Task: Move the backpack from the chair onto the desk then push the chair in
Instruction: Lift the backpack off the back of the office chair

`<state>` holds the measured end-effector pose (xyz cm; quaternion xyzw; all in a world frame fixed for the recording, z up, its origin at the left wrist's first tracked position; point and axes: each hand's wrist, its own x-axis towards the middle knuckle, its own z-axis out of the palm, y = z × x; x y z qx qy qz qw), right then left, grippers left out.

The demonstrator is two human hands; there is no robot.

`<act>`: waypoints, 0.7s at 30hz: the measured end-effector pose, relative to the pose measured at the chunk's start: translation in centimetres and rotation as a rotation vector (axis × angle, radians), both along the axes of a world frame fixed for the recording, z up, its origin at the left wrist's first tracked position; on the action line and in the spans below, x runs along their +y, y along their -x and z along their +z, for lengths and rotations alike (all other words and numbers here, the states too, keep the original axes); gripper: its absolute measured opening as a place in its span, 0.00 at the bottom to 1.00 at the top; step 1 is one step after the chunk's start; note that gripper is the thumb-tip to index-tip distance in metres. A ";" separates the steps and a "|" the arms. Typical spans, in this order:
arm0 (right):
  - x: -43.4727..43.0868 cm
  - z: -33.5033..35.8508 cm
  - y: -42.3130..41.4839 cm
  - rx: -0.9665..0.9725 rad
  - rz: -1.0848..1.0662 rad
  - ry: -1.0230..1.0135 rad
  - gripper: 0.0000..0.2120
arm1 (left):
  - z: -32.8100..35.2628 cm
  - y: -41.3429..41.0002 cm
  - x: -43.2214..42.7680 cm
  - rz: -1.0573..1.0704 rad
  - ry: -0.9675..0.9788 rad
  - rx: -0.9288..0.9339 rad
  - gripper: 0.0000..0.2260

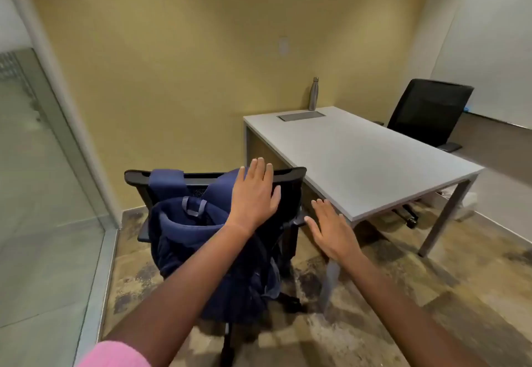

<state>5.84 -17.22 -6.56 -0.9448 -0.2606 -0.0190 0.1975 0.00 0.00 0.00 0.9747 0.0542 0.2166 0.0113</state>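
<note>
Nothing done yet: backpack [207,251] still sits on chair [288,176], desk [359,159] bare at the near end; left hand [253,196] and right hand [331,228] spread flat, grasping nothing

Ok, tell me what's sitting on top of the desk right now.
On the desk are a metal water bottle standing at the far edge by the wall, and a flat grey panel just in front of it. No hidden part; the backpack remains on the chair.
</note>
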 end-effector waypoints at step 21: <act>3.3 2.9 -5.8 0.019 0.065 -0.144 0.26 | 0.0 -8.5 2.9 0.255 0.046 0.304 0.24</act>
